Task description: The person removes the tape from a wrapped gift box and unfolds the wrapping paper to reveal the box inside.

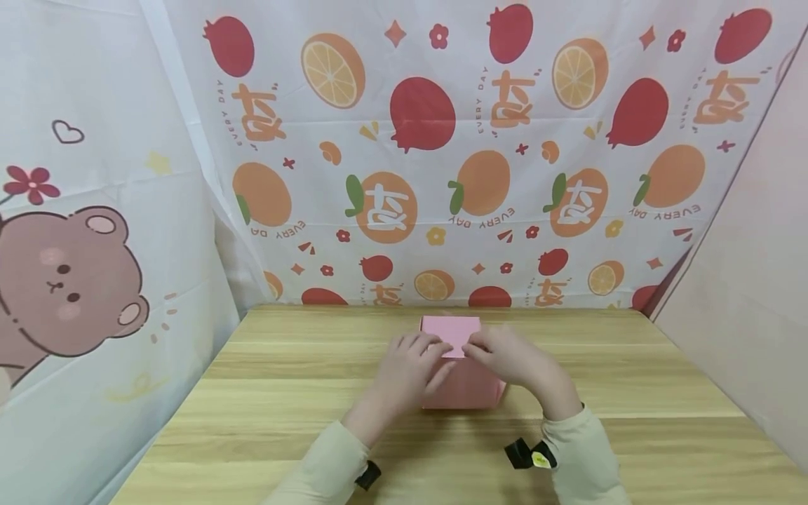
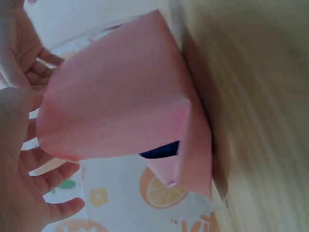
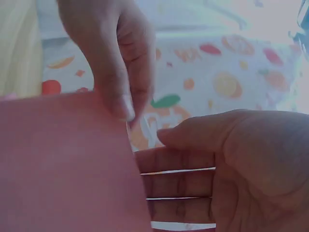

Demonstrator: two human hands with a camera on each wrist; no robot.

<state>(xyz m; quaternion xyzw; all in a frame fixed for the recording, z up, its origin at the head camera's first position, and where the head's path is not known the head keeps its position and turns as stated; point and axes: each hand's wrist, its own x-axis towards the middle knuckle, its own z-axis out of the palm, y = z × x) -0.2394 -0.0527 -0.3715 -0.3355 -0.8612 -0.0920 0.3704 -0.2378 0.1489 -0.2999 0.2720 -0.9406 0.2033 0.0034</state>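
Pink paper (image 1: 463,384) is folded around a boxy shape standing on the table, its upper flap lying flat on top. In the left wrist view the pink paper (image 2: 120,92) bulges at the top, and a dark blue patch (image 2: 161,151) shows through a gap at its side. My left hand (image 1: 410,365) pinches the front upper edge, thumb in front and other fingers spread. Opposite it, my right hand (image 1: 514,356) touches the same edge near the right corner. From the right wrist, my right hand (image 3: 227,164) has straight fingers passing behind the paper, thumb apart from it.
The wooden table (image 1: 284,400) reaches back to a fruit-print curtain (image 1: 442,161). A bear-print cloth (image 1: 158,266) hangs on the left and a pale wall (image 1: 751,245) stands on the right. Black straps (image 1: 520,454) are at the wrists.
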